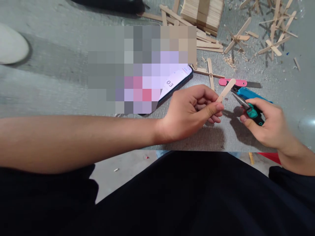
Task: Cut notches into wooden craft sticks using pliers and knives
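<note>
Between the thumb and fingers of my left hand [194, 111] is a wooden craft stick [226, 89], its rounded end pointing up and to the right. My right hand [268, 123] is wrapped round the green and black handles of a pair of pliers [251, 110]. The grey metal jaws point up and left, close to the stick; no contact between them can be made out. Just beyond the pliers lie a pink craft knife [232, 82] with its blade out and a blue tool [253, 93], partly hidden by my right hand.
A phone [176, 82] lies left of the sticks, partly blurred out. Behind it are a banded bundle of craft sticks [203, 13] and loose sticks. Crossed stick pieces [272, 46] and wood shavings [230, 61] are scattered at the far right. The table's front edge runs before my lap.
</note>
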Demonstrator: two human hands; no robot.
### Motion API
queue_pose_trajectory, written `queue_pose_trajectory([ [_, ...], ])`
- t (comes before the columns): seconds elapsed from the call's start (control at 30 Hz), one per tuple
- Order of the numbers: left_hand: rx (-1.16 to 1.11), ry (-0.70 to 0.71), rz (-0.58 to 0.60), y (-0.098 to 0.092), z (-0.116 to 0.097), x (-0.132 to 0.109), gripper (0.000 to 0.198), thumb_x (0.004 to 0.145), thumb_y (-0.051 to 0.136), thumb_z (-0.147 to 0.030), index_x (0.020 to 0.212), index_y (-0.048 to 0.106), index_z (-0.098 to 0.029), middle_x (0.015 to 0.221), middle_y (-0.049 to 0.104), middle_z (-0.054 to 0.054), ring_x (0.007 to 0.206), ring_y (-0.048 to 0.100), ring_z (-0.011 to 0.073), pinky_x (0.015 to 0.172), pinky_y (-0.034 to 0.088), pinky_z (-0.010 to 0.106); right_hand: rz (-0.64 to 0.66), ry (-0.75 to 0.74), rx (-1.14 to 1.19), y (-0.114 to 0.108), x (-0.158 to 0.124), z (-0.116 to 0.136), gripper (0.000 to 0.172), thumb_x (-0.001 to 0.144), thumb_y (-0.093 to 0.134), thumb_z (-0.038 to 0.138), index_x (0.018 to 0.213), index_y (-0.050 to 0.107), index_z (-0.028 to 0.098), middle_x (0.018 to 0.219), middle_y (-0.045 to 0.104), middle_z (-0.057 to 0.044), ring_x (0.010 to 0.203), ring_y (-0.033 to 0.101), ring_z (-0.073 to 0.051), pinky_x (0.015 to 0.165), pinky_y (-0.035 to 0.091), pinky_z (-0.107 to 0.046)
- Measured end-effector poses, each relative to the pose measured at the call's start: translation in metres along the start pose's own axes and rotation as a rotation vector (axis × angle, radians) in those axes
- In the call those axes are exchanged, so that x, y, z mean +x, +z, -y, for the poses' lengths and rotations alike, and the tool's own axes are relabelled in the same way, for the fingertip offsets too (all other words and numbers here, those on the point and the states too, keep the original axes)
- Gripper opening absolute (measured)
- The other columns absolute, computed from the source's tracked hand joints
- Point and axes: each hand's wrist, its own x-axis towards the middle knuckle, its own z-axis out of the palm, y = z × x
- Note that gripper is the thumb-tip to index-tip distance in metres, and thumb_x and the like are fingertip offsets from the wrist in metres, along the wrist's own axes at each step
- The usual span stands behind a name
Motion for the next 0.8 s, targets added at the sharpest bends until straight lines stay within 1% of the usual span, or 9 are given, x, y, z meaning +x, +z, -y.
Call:
queue_pose_trajectory([
  [0.1,0.010,0.004,-0.005,0.000,0.000,0.000,0.021,0.101,0.089,-0.030,0.096,0.070,-0.023,0.079,0.083,0.002,0.067,0.084,0.0179,0.062,0.075,0.027,0.015,-0.046,-0.021,0.004,0.000,0.000,0.014,0.103,0.077,0.034,0.116,0.074,0.030,0.105,0.084,-0.006,0.093,0.079,-0.028,0.084,0.063,-0.046],
  [0.2,0.016,0.012,-0.008,0.001,0.000,-0.001,0.020,0.101,0.090,-0.029,0.097,0.071,-0.022,0.079,0.084,0.002,0.068,0.085,0.0180,0.063,0.074,0.026,0.016,-0.060,-0.034,0.006,-0.001,0.001,0.014,0.103,0.077,0.033,0.116,0.074,0.030,0.104,0.084,-0.006,0.091,0.079,-0.027,0.082,0.063,-0.044],
  [0.33,0.055,-0.025,-0.048,0.002,-0.004,-0.003,0.022,0.098,0.093,-0.033,0.097,0.074,-0.022,0.080,0.085,0.002,0.069,0.085,0.0176,0.064,0.074,0.024,-0.022,-0.091,-0.054,0.009,-0.002,0.001,0.012,0.101,0.077,0.033,0.112,0.074,0.029,0.097,0.084,-0.003,0.084,0.078,-0.025,0.077,0.061,-0.041],
  [0.43,0.086,-0.037,-0.068,0.003,-0.008,-0.004,0.023,0.098,0.094,-0.034,0.096,0.075,-0.022,0.081,0.086,0.003,0.069,0.086,0.0176,0.066,0.074,0.025,-0.047,-0.114,-0.071,0.010,-0.001,-0.001,0.013,0.100,0.078,0.032,0.112,0.075,0.029,0.096,0.084,-0.003,0.080,0.077,-0.023,0.075,0.060,-0.040],
  [0.57,0.082,-0.041,-0.065,0.004,-0.009,-0.004,0.022,0.096,0.094,-0.031,0.094,0.075,-0.022,0.079,0.084,0.002,0.069,0.085,0.0176,0.067,0.074,0.025,-0.038,-0.121,-0.101,0.009,0.001,-0.002,0.013,0.100,0.078,0.031,0.112,0.075,0.028,0.096,0.084,-0.003,0.077,0.076,-0.023,0.073,0.058,-0.040],
  [0.8,0.047,-0.037,-0.065,0.004,-0.010,-0.002,0.018,0.095,0.091,-0.020,0.089,0.074,-0.022,0.075,0.082,0.001,0.065,0.082,0.0155,0.062,0.071,0.023,-0.035,-0.132,-0.096,0.010,0.002,-0.004,0.012,0.100,0.078,0.031,0.111,0.075,0.027,0.097,0.085,-0.004,0.080,0.077,-0.024,0.073,0.056,-0.039],
])
